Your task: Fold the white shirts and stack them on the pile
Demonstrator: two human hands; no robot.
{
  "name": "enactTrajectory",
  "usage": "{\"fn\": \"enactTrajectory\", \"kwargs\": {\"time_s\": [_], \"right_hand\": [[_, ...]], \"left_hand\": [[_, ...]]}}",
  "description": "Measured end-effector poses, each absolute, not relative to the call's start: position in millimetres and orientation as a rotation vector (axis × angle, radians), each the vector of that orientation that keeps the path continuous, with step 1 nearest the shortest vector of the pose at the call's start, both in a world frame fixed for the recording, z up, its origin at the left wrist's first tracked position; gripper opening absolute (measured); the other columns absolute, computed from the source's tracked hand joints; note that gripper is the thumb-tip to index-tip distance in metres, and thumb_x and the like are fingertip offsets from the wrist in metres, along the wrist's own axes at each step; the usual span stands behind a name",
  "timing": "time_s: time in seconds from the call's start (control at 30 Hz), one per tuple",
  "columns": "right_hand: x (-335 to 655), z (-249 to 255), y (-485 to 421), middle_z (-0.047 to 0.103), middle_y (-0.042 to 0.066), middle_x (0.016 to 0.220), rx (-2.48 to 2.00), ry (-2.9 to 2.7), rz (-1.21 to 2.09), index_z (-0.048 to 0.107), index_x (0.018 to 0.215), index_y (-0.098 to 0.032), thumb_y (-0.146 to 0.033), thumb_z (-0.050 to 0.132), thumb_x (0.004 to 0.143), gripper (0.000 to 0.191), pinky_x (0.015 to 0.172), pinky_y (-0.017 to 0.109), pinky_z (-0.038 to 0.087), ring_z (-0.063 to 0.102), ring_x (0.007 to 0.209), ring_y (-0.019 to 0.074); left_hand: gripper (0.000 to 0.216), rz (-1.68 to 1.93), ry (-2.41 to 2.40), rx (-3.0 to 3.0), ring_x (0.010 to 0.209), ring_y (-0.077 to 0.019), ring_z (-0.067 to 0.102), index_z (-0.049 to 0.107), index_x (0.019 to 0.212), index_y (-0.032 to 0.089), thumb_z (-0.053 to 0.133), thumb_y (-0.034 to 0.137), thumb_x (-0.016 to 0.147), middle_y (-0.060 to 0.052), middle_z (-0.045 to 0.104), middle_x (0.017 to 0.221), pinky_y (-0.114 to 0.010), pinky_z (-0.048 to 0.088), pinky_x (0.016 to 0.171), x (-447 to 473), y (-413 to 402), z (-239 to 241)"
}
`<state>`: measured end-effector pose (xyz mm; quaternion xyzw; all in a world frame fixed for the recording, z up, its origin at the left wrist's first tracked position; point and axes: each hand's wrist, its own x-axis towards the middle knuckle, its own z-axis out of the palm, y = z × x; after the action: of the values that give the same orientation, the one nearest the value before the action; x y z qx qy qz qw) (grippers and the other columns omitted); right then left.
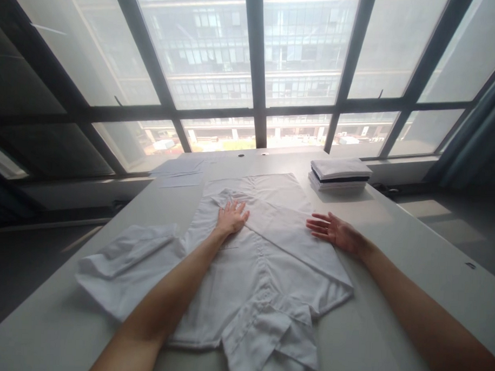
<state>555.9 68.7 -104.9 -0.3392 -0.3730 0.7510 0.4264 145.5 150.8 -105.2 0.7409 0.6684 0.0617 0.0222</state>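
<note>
Dark metal-framed window wall (255,67) runs behind the shirt, so backlight is strong and fabric detail washes out. The pale matte rectangular table (392,234) under the shirt is smooth and hard, which probably makes a good flat bed for cloth. The white thin woven short-sleeved shirt (244,272) lies mid-table, spread flat, its right side folded in as a diagonal panel. One sleeve (127,257) trails out left of the shirt, and loose fabric is bunched at its near edge. A neat stack of folded white and dark garments (340,175) sits beyond the shirt's far-right corner, apart from it. Flat pale sheets (183,172) lie beyond its far-left corner. Left hand (232,217) is fingers spread, palm down on the shirt's upper middle, likely pinning the fold. Right hand (335,231) is spread flat at the shirt's right edge, gripping nothing.
</note>
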Motion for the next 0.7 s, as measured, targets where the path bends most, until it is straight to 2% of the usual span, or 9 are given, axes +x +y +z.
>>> {"fn": "enactTrajectory", "kwargs": {"time_s": [0.1,0.2,0.27,0.37,0.53,0.63,0.7], "right_hand": [[556.1,-107.4,70.2,0.069,0.015,0.137,-0.860,-0.969,1.883,0.061,0.135,-0.018,-0.045,0.042,0.108,0.042,0.119,0.050,0.044,0.063,0.132,0.0253],[555.2,-108.2,70.8,0.070,0.015,0.135,-0.864,-1.034,1.868,0.064,0.130,-0.018,-0.042,0.048,0.106,0.037,0.119,0.051,0.044,0.063,0.132,0.0265],[554.8,-107.0,69.9,0.070,0.017,0.133,-0.871,-1.090,1.862,0.068,0.123,-0.017,-0.036,0.055,0.103,0.031,0.121,0.051,0.043,0.062,0.132,0.0283],[556.6,-101.8,66.1,0.071,0.017,0.132,-0.879,-1.177,1.882,0.072,0.115,-0.016,-0.034,0.061,0.100,0.025,0.123,0.052,0.040,0.061,0.134,0.0304],[564.1,-88.6,58.2,0.068,0.016,0.137,-0.919,-1.297,1.950,0.073,0.117,-0.017,-0.035,0.063,0.100,0.027,0.122,0.054,0.039,0.057,0.139,0.0322],[566.1,-87.0,57.3,0.069,0.017,0.136,-0.952,-1.316,1.942,0.073,0.118,-0.017,-0.035,0.063,0.099,0.028,0.119,0.055,0.042,0.058,0.137,0.0330],[567.0,-89.9,58.7,0.070,0.018,0.134,-0.969,-1.302,1.925,0.072,0.119,-0.018,-0.037,0.062,0.100,0.030,0.117,0.055,0.044,0.061,0.134,0.0328]], "left_hand": [[0.061,0.190,2.043,2.274,0.157,-0.0375,0.023,0.041,0.160,0.027,0.033,0.054,0.106,-0.011,0.028,0.171,-0.064,0.020,0.123,144.8,150.7,-97.6],[0.055,0.356,2.098,2.255,0.155,-0.0333,0.029,0.048,0.156,0.023,0.032,0.045,0.107,-0.013,0.035,0.168,-0.058,0.027,0.123,147.5,136.9,-87.5],[0.052,0.440,2.122,2.268,0.153,-0.0309,0.035,0.052,0.152,0.022,0.038,0.039,0.105,-0.013,0.042,0.164,-0.054,0.030,0.123,150.6,116.8,-81.8],[0.049,0.383,1.989,2.374,0.150,-0.0314,0.040,0.058,0.146,0.024,0.048,0.035,0.100,-0.012,0.049,0.159,-0.057,0.029,0.123,153.4,73.5,-79.7],[0.050,0.231,1.721,2.462,0.154,-0.0341,0.032,0.058,0.147,0.031,0.053,0.041,0.098,-0.007,0.043,0.164,-0.061,0.028,0.124,149.8,6.6,-95.9],[0.055,0.246,1.697,2.454,0.157,-0.0347,0.026,0.051,0.153,0.028,0.049,0.043,0.100,-0.009,0.037,0.167,-0.063,0.025,0.125,149.0,-9.1,-105.6],[0.054,0.268,1.689,2.447,0.157,-0.0342,0.027,0.053,0.153,0.027,0.047,0.043,0.101,-0.010,0.038,0.166,-0.063,0.025,0.125,148.2,-10.0,-105.3]]}}
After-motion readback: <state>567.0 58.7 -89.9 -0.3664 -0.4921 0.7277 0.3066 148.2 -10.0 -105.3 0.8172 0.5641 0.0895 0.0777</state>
